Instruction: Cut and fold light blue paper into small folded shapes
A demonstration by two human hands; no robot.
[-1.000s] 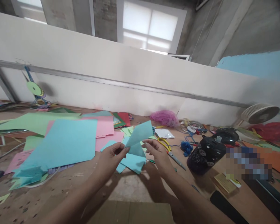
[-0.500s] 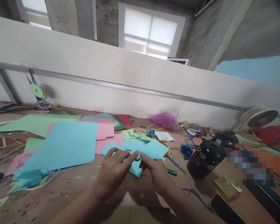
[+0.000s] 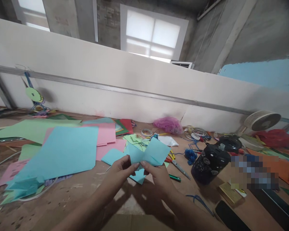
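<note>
Bare left hand [image 3: 122, 170], bare right hand [image 3: 157, 175], bare forearms [image 3: 92, 200]

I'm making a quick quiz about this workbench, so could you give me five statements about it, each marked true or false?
1. The left hand and right hand both hold light-blue paper. True.
2. The scissors are in the right hand. False: the scissors lie on the table.
3. A pink plastic bag lies in front of the white partition. True.
4. The fan is at the picture's left. False: the fan is at the right.
5. A large blue sheet lies left of the hands. True.
</note>
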